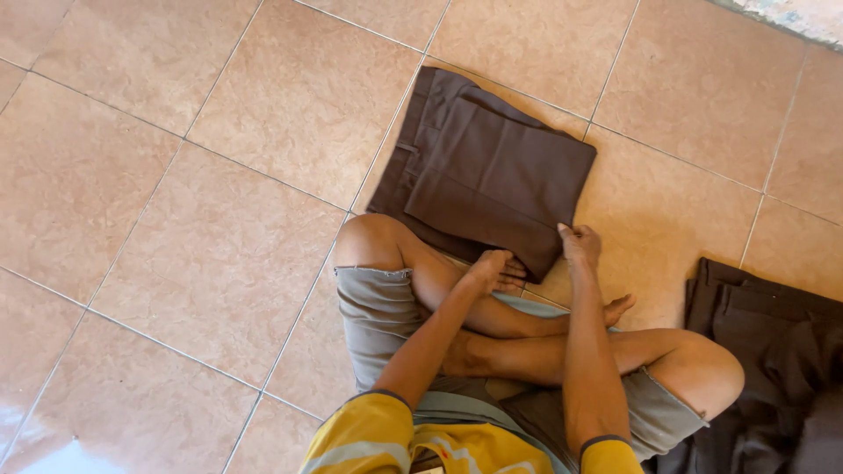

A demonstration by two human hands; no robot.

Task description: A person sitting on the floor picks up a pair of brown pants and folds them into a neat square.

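Right hand (580, 246): grip closed on the near corner of the folded brown trousers (492, 180), thumb up top, fingers curled under the edge. Cloth pinched at that corner only.

Left hand (493, 268): just beside the right, at the same near edge of the trousers. Fingers bent down onto or under the hem; cannot tell whether this grip holds cloth or just rests on it, since the fingertips are tucked out of sight.

Trousers: folded into a squarish packet, lying flat on the tiled floor (176, 202), stretching away from both hands. Waistband with a belt loop shows along the far left side of the packet. Top layer sits slightly askew over the lower one.

Person: seated cross-legged on the floor, bare knees either side of the hands, a bare foot poking out just under the right forearm. Grey shorts (378, 307), yellow sleeves (369, 434) at the bottom of the view.

Further out from the right hand, past the right knee: a second heap of dark brown cloth (773, 351), loosely laid, well apart from the folded packet.

Floor: large pinkish-tan tiles with pale grout lines, a glare patch at the far lower left.
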